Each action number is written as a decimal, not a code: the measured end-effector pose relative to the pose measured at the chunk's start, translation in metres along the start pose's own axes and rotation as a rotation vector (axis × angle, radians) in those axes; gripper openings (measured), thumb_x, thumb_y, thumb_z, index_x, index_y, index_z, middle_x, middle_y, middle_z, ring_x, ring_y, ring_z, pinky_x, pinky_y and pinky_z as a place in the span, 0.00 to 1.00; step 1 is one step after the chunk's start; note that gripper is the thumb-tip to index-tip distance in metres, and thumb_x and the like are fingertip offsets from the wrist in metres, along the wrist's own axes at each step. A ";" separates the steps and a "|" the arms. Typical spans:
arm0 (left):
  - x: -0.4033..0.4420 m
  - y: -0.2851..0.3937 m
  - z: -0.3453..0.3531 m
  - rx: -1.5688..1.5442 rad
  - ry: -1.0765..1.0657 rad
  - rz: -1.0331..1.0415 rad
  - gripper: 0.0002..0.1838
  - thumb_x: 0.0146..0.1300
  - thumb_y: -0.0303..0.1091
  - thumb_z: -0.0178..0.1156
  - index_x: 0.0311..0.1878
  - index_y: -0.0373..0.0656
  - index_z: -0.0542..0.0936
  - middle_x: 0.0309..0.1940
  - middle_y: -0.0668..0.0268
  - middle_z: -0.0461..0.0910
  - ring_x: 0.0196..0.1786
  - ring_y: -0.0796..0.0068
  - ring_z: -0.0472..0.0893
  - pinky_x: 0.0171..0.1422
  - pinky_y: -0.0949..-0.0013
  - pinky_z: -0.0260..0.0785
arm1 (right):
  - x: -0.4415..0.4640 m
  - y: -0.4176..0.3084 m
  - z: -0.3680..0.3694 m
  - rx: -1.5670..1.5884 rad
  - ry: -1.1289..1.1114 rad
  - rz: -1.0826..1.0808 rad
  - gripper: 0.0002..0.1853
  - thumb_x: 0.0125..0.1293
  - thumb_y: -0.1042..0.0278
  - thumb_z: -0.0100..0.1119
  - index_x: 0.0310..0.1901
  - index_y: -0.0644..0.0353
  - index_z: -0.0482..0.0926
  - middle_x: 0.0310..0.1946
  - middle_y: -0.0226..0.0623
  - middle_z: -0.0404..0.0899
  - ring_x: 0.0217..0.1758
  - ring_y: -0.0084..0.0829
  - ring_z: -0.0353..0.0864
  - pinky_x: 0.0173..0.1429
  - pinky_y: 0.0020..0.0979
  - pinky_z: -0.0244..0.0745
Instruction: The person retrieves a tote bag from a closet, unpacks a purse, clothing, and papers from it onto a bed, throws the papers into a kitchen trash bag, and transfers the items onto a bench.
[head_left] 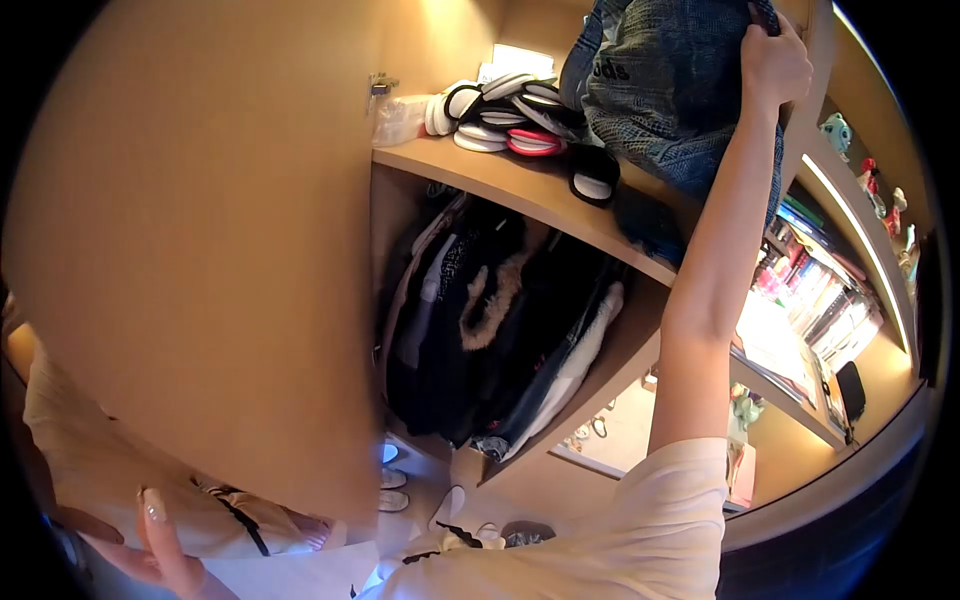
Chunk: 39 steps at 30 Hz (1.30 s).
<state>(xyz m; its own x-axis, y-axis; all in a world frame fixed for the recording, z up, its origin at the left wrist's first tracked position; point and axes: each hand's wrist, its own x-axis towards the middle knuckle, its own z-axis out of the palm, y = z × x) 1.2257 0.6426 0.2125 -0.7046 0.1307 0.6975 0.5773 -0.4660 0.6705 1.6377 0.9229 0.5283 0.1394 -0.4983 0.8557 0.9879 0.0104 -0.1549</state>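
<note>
On the shelf's (450, 160) far right, grips denim bag (675, 85) by its strap (765, 14) with right hand (778, 70), probably for supporting its weight; near left, has left hand (165, 555) beside cabinet door (220, 250), grip unclear.

Big blue bag (670, 90), soft & baggy, w/ a bumpy weave and a few dark letters, can't read all. It's up on the wood shelf (450, 160), R of the slippers (500, 112). One strap is in the R hand (778, 65). Bag's top is cut off, so can't tell if open.
</note>
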 end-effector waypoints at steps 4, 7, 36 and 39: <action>0.011 -0.028 -0.014 -0.069 -0.240 0.205 0.40 0.58 0.22 0.57 0.72 0.33 0.50 0.71 0.53 0.51 0.70 0.62 0.57 0.73 0.61 0.48 | 0.035 0.010 -0.025 0.013 -0.169 0.033 0.20 0.56 0.39 0.57 0.47 0.37 0.83 0.40 0.39 0.84 0.48 0.48 0.80 0.52 0.41 0.74; 0.013 -0.021 -0.008 -0.107 -0.352 0.213 0.41 0.58 0.21 0.57 0.72 0.30 0.47 0.72 0.52 0.49 0.72 0.61 0.54 0.74 0.60 0.43 | 0.049 0.015 -0.067 0.053 -0.207 0.056 0.23 0.56 0.37 0.58 0.46 0.41 0.84 0.41 0.40 0.84 0.49 0.45 0.80 0.55 0.40 0.72; -0.091 -0.032 0.034 -1.213 -0.985 -0.423 0.50 0.62 0.74 0.30 0.68 0.34 0.57 0.70 0.52 0.56 0.72 0.58 0.56 0.75 0.57 0.43 | 0.106 0.153 -0.552 1.553 -1.014 0.351 0.18 0.68 0.59 0.50 0.53 0.61 0.72 0.43 0.43 0.79 0.51 0.40 0.75 0.61 0.36 0.68; -0.050 0.059 -0.054 -1.204 -0.910 -0.378 0.48 0.60 0.73 0.39 0.62 0.31 0.65 0.63 0.53 0.68 0.63 0.59 0.70 0.69 0.57 0.56 | 0.102 0.157 -0.548 1.713 -1.204 0.270 0.17 0.68 0.58 0.50 0.52 0.60 0.72 0.42 0.43 0.79 0.51 0.40 0.75 0.61 0.36 0.68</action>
<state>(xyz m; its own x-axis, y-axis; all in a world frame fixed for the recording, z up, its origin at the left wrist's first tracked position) 1.2729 0.5616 0.2036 0.0088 0.6584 0.7526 -0.5438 -0.6285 0.5561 1.7692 0.3988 0.3207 -0.4728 0.3135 0.8235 -0.0944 0.9112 -0.4011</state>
